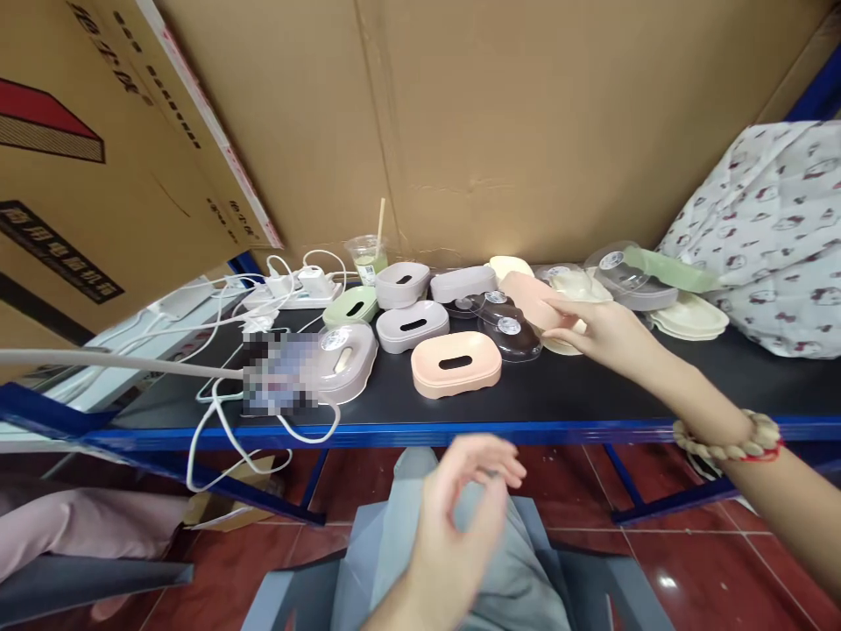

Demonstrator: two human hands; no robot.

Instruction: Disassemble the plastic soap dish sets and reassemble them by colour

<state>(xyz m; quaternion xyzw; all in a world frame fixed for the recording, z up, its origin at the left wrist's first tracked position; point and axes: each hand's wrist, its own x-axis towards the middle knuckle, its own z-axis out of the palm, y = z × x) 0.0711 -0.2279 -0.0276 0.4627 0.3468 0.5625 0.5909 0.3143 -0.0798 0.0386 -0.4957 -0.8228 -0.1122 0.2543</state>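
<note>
My right hand point(591, 329), with a beaded bracelet on its wrist, holds the edge of a pink oval piece point(526, 296) between thumb and fingers, tilted above the table. My left hand point(463, 508) is raised over my lap, its fingers curved and apart from the thumb, with nothing visible held. A peach oval box point(456, 364) with a slot lies near the table's front edge. Behind it are grey-lilac slotted boxes point(413, 326) and a green one point(351, 307). Dark pieces with clear covers point(509, 329) lie beside the pink piece.
Cream pieces point(689, 317), clear covers and a patterned white bag point(768, 237) are at the right. A drink cup point(368, 258), white cables and a power strip point(295, 298) stand left. Cardboard point(492, 131) rises behind the black tabletop point(381, 405). Another person's leg point(85, 526) is at lower left.
</note>
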